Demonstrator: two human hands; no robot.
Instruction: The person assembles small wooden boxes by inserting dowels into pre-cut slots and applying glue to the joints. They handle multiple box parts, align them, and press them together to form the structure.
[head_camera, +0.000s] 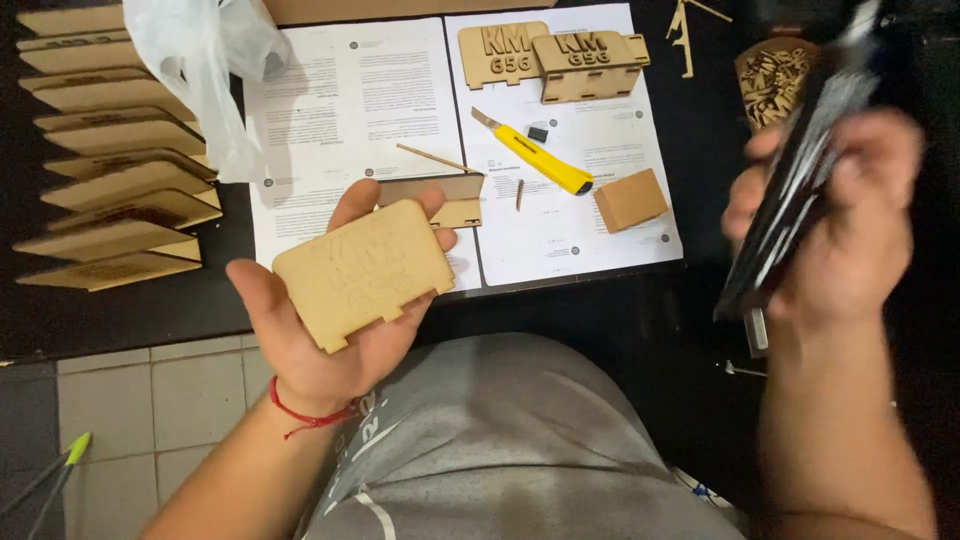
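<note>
We are holding a wooden panel (364, 272) flat on our left hand (318, 318), palm up, fingers spread open beneath it; it is lying at about seven o'clock from the middle of the view. A red string (310, 415) is circling that wrist. Our right hand (850, 235), at three o'clock, is gripping a dark flat thing (795, 180), fingers wrapped tight around it; it is blurred, so we cannot tell what it is.

The surface is a black table (600, 310). White printed sheets (350, 110) are lying on it toward twelve o'clock. On them we are seeing a yellow knife (535, 152), a small wooden block (630, 200), two engraved wooden pieces (550, 55), and a thin stick (432, 157). A stack of wooden panels (115, 150) is fanning out at ten o'clock, with a clear plastic bag (205, 70) just beside it. At eight o'clock, a grey tiled floor (130, 410) is showing below the table's edge. Our grey shirt (500, 440) is filling six o'clock.
</note>
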